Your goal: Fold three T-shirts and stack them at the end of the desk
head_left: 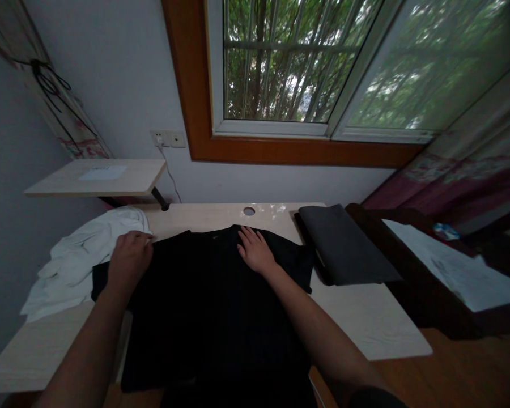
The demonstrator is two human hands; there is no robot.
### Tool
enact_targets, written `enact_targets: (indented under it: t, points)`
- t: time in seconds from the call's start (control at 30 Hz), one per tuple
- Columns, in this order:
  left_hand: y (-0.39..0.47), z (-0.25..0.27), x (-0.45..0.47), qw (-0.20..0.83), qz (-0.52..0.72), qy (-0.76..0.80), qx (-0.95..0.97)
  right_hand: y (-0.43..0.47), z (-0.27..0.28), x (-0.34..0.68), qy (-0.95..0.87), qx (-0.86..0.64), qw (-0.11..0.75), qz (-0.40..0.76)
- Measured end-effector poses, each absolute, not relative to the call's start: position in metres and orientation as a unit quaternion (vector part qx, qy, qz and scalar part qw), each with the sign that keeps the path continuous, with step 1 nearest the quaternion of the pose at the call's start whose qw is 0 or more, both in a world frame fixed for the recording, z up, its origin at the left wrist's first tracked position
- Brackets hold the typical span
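A black T-shirt (212, 294) lies spread over the table, its collar toward the window and its lower part hanging off the near edge. My left hand (130, 258) is at the shirt's left shoulder, fingers bent and closed on the cloth by the sleeve. Flat on the shirt beside the collar rests my right hand (257, 249), its fingers stretched out and slightly apart. A crumpled white cloth (89, 243) sits left of the shirt, touching the left sleeve.
The pale wooden table (365, 323) has a cable hole at the back. A dark grey folder-like item (348, 243) lies right of the shirt. Back left stands a raised shelf (140, 175) bearing a paper label. White sheets (454, 266) lie on dark furniture at right. A window (297, 62) is ahead.
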State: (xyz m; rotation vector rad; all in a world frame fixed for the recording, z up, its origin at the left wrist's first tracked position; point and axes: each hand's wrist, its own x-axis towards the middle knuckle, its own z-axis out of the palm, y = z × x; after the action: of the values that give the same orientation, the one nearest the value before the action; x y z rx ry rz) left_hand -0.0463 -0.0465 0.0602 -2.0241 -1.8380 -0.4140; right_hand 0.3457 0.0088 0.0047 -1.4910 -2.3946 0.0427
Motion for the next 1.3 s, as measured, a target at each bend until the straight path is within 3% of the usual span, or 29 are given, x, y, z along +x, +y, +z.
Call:
enact_targets:
  t: [0.13,0.37,0.77,1.03,1.3]
  points:
    - [-0.034,0.03,0.016,0.078,-0.135,-0.604,-0.781,0.014,0.005,0.338,-0.842,-0.515,0.16,0.015]
    - [-0.025,-0.011,0.046,0.102,-0.105,-0.657,-0.739,0.02,0.004,0.349,-0.846,-0.51,0.156,0.024]
    - [-0.001,-0.009,0.034,0.078,-0.121,-0.646,-0.75,0.037,-0.002,0.415,-0.834,-0.529,0.154,0.022]
    - [0.028,-0.01,0.015,0.069,-0.111,-0.651,-0.748,0.026,0.021,0.449,-0.781,-0.586,0.214,-0.012]
    - [0.047,-0.013,-0.003,0.064,-0.104,-0.652,-0.748,-0.013,0.026,0.45,-0.77,-0.625,0.133,-0.008]
